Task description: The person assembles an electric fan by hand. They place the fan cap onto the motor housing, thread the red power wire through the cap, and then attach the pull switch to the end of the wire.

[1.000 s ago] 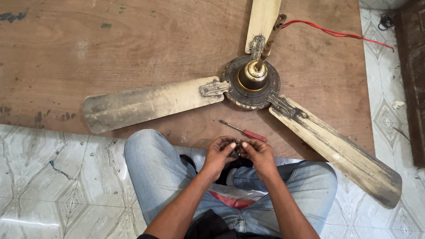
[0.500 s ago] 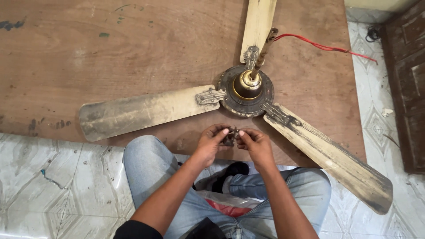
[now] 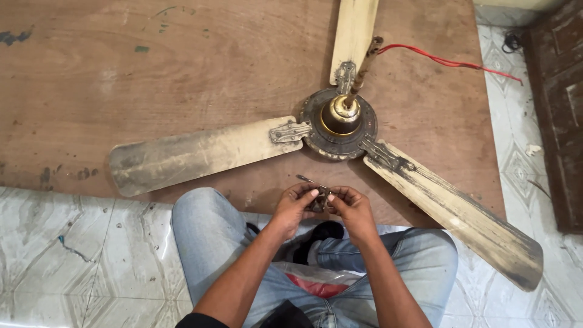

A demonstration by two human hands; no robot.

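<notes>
While sitting cross-legged on the floor, the person is pinching a small dark metal part point(image 3: 320, 200), possibly a bracket, between left hand point(image 3: 296, 206) and right hand point(image 3: 350, 206), just before the ceiling fan point(image 3: 340, 124) lying on the wooden board point(image 3: 182, 73).

a crumpled clear and red plastic bag point(image 3: 316, 280) lies in the lap.
</notes>
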